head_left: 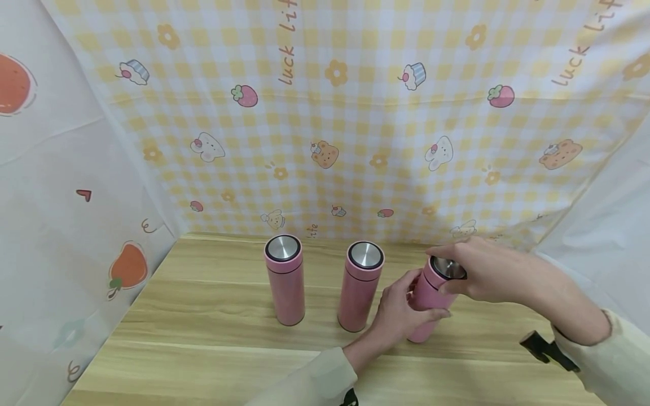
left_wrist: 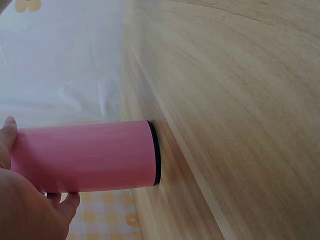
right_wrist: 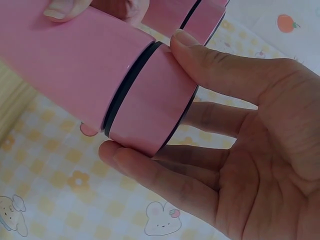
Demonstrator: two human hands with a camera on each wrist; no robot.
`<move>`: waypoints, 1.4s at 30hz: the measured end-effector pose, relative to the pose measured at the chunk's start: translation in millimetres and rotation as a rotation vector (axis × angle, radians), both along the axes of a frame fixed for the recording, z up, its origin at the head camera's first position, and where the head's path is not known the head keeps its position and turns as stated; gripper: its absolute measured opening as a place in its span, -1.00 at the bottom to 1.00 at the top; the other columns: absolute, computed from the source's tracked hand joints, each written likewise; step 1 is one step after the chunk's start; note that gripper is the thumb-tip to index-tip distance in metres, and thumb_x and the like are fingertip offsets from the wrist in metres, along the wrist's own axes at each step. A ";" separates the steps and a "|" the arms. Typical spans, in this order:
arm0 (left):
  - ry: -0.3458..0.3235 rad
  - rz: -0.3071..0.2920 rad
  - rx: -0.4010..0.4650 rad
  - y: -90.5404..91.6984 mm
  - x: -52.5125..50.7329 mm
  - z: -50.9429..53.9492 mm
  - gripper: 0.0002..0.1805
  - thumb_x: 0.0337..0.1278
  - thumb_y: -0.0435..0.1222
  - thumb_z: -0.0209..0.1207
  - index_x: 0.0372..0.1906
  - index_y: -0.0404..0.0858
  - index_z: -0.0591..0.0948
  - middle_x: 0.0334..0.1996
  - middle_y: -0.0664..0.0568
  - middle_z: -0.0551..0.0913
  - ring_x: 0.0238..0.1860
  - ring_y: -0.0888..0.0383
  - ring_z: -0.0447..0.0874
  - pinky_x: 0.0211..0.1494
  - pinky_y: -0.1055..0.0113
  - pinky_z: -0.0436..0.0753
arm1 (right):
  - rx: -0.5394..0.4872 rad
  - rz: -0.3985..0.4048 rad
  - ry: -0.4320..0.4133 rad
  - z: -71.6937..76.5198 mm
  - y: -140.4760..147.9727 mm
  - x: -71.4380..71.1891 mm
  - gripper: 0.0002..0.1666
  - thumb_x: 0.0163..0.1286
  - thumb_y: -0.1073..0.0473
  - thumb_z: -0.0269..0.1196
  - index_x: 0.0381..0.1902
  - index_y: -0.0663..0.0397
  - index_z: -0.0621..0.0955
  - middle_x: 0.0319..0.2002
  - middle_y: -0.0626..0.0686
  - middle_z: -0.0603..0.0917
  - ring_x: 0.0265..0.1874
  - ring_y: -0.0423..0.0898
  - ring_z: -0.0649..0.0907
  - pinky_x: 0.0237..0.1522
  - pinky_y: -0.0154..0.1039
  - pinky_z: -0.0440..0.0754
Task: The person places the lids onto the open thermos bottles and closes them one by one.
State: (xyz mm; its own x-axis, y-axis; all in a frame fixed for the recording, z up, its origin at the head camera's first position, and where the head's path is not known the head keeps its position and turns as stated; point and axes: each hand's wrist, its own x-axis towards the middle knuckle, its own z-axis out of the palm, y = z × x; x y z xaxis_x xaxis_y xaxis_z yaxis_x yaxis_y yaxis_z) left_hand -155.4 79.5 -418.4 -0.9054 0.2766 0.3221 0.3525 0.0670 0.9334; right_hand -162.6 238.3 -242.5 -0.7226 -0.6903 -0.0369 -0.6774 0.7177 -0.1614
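Three pink thermos bottles with steel-topped lids stand on the wooden table. My left hand (head_left: 396,316) grips the body of the rightmost thermos bottle (head_left: 430,299), thumb on the near side and fingers on the far side. Around its lid (right_wrist: 152,100), my right hand (head_left: 490,270) holds on with thumb and fingers. In the right wrist view a dark ring runs between lid and body, and the lid is on the bottle. The left wrist view shows the bottle's black base at the table surface. Beside my left hand stands the middle thermos bottle (head_left: 358,299).
The left thermos bottle (head_left: 288,293) stands upright apart from the others. Behind the wooden table (head_left: 203,316) hangs a yellow checked cloth (head_left: 284,124), with white cloth (head_left: 66,225) at the left side. A black strap (head_left: 548,351) is by the right sleeve.
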 end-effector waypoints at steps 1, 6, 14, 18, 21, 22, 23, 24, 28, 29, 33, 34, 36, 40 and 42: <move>0.000 0.001 0.000 0.1 0.1 0.0 -0.26 -0.03 -0.10 0.57 0.30 0.12 0.51 0.04 0.36 0.59 0.01 0.39 0.58 0.04 0.43 0.61 | 0.001 -0.003 -0.002 0.1 -0.2 0.1 -0.36 0.23 0.18 0.50 0.23 0.31 0.59 -0.69 -0.26 0.33 -0.71 -0.36 0.27 -0.68 -0.36 0.26; 0.002 0.005 -0.001 0.6 0.2 0.3 -0.26 -0.04 -0.14 0.58 0.30 0.12 0.52 0.04 0.36 0.59 0.02 0.39 0.57 0.06 0.42 0.61 | 0.002 -0.004 0.000 0.5 -1.6 0.1 -0.37 0.22 0.21 0.50 0.21 0.33 0.60 -0.70 -0.25 0.33 -0.72 -0.35 0.27 -0.68 -0.36 0.25; 0.000 0.000 -0.001 -0.2 -0.4 0.4 -0.26 -0.03 -0.16 0.58 0.30 0.13 0.51 0.04 0.37 0.59 0.03 0.39 0.57 0.06 0.42 0.61 | 0.018 -0.001 0.017 -0.8 -3.1 -0.4 -0.36 0.22 0.20 0.51 0.21 0.34 0.59 -0.66 -0.25 0.37 -0.70 -0.35 0.31 -0.66 -0.36 0.30; 0.009 -0.004 -0.003 -0.9 -0.7 0.5 -0.26 -0.02 -0.17 0.58 0.30 0.12 0.51 0.04 0.36 0.59 0.02 0.39 0.57 0.05 0.43 0.61 | 0.017 0.013 0.039 -2.3 -0.8 -0.9 -0.32 0.21 0.18 0.53 0.23 0.35 0.58 -0.56 -0.24 0.43 -0.64 -0.34 0.34 -0.61 -0.35 0.36; 0.017 -0.003 -0.007 -1.0 -1.0 0.1 -0.26 -0.03 -0.15 0.58 0.30 0.11 0.51 0.03 0.36 0.59 0.02 0.39 0.57 0.05 0.43 0.61 | 0.008 0.034 0.066 -4.1 2.7 -1.9 -0.21 0.16 0.03 0.57 0.24 0.34 0.58 -0.31 -0.12 0.66 -0.47 -0.28 0.56 -0.47 -0.29 0.56; 0.020 -0.004 -0.008 -1.0 -1.2 -0.2 -0.26 -0.03 -0.14 0.58 0.31 0.11 0.51 0.03 0.36 0.59 0.02 0.39 0.57 0.05 0.43 0.61 | 0.008 0.042 0.072 -4.8 4.7 -2.3 -0.14 0.14 -0.05 0.57 0.26 0.34 0.56 -0.22 -0.06 0.70 -0.40 -0.24 0.61 -0.41 -0.25 0.61; 0.022 -0.003 -0.010 -0.9 -1.3 -0.5 -0.26 -0.02 -0.13 0.57 0.31 0.11 0.51 0.03 0.36 0.59 0.03 0.39 0.56 0.05 0.43 0.61 | 0.005 0.051 0.073 -5.7 7.0 -2.9 -0.06 0.11 -0.14 0.56 0.30 0.33 0.54 -0.13 0.02 0.72 -0.33 -0.20 0.65 -0.35 -0.21 0.66; 0.024 -0.003 -0.012 -0.9 -1.5 -0.8 -0.26 -0.02 -0.13 0.57 0.31 0.11 0.51 0.04 0.36 0.59 0.03 0.40 0.56 0.06 0.43 0.61 | 0.000 0.061 0.072 -6.5 9.7 -3.6 0.03 0.07 -0.22 0.54 0.34 0.30 0.51 -0.02 0.10 0.71 -0.23 -0.13 0.69 -0.25 -0.14 0.69; 0.034 -0.005 -0.019 -0.8 -1.9 -2.0 -0.25 -0.01 -0.11 0.57 0.33 0.10 0.50 0.05 0.35 0.59 0.05 0.39 0.54 0.07 0.41 0.60 | -0.053 0.103 -0.004 -8.9 22.2 -8.0 0.24 -0.02 -0.42 0.45 0.52 0.06 0.35 0.24 0.15 0.58 0.11 0.06 0.63 0.04 0.08 0.65; 0.035 -0.006 -0.021 -0.8 -1.9 -2.2 -0.25 -0.01 -0.11 0.57 0.33 0.10 0.50 0.05 0.35 0.59 0.05 0.39 0.55 0.07 0.41 0.60 | -0.072 0.122 -0.019 -9.2 25.2 -9.6 0.25 -0.02 -0.43 0.44 0.54 0.01 0.33 0.30 0.13 0.54 0.18 0.08 0.58 0.09 0.11 0.62; 0.035 -0.015 -0.017 -0.9 -1.8 -2.8 -0.25 0.01 -0.12 0.56 0.34 0.08 0.49 0.06 0.33 0.59 0.05 0.38 0.55 0.08 0.40 0.60 | -0.130 0.231 -0.014 -8.2 34.5 -15.8 0.19 -0.02 -0.40 0.43 0.53 -0.09 0.35 0.37 0.01 0.48 0.26 0.03 0.52 0.20 -0.08 0.56; 0.033 -0.017 -0.014 -0.9 -1.7 -2.9 -0.25 0.01 -0.12 0.56 0.34 0.08 0.49 0.06 0.33 0.59 0.04 0.38 0.56 0.07 0.40 0.60 | -0.139 0.265 -0.001 -7.6 36.0 -17.4 0.17 -0.02 -0.39 0.43 0.52 -0.08 0.37 0.37 0.00 0.48 0.26 0.01 0.52 0.21 -0.16 0.54; 0.030 -0.018 -0.012 -1.0 -1.6 -2.9 -0.25 0.01 -0.11 0.56 0.34 0.08 0.49 0.05 0.33 0.58 0.04 0.38 0.56 0.07 0.40 0.60 | -0.152 0.308 0.005 -5.7 37.7 -19.3 0.12 0.00 -0.35 0.45 0.50 -0.09 0.41 0.38 -0.03 0.47 0.28 -0.03 0.50 0.23 -0.32 0.47; 0.026 -0.019 -0.010 -1.1 -1.5 -2.5 -0.23 0.01 -0.10 0.56 0.36 0.11 0.47 0.04 0.34 0.58 0.02 0.38 0.57 0.07 0.41 0.61 | -0.147 0.333 -0.042 -1.3 38.1 -21.0 -0.03 0.08 -0.27 0.48 0.45 -0.19 0.48 0.39 -0.05 0.46 0.33 -0.04 0.46 0.24 -0.37 0.44; 0.021 -0.019 -0.010 -1.1 -1.4 -2.2 -0.23 0.01 -0.10 0.56 0.36 0.12 0.47 0.03 0.34 0.58 0.02 0.38 0.56 0.06 0.41 0.61 | -0.131 0.323 -0.061 0.4 37.3 -20.3 -0.12 0.11 -0.16 0.52 0.41 -0.25 0.52 0.38 -0.05 0.47 0.32 -0.01 0.47 0.21 -0.29 0.51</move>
